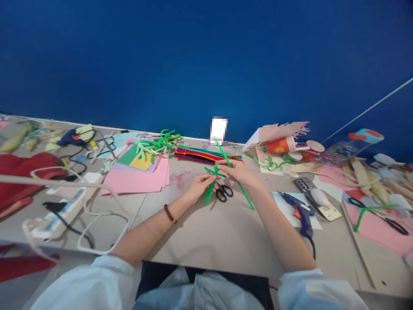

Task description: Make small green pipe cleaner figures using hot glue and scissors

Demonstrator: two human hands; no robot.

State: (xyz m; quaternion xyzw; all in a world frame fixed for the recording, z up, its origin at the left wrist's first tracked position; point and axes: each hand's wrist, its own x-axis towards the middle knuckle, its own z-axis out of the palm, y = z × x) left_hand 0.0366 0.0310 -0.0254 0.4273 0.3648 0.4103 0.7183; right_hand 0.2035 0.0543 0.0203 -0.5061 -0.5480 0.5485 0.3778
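Green pipe cleaners [209, 192], bunched and twisted together, are pinched in my left hand [200, 186], their loose ends hanging below the fingers. My right hand [238, 172] holds a long green pipe cleaner [247, 196] against the top of the bunch. One end of it sticks up past my fingers, and the other slants down to the right. Black-handled scissors [223, 193] lie on the table just beneath both hands, the blades partly hidden. Behind the hands sits a pile of multicoloured pipe cleaners [196, 155].
Pink paper [135, 178] and a heap of green pipe cleaners [164, 140] lie left, near a white power strip [61, 215] with looping cables. On the right are a blue glue gun [300, 209], a phone [302, 185], red paper cups [280, 145] and a wooden stick [358, 245].
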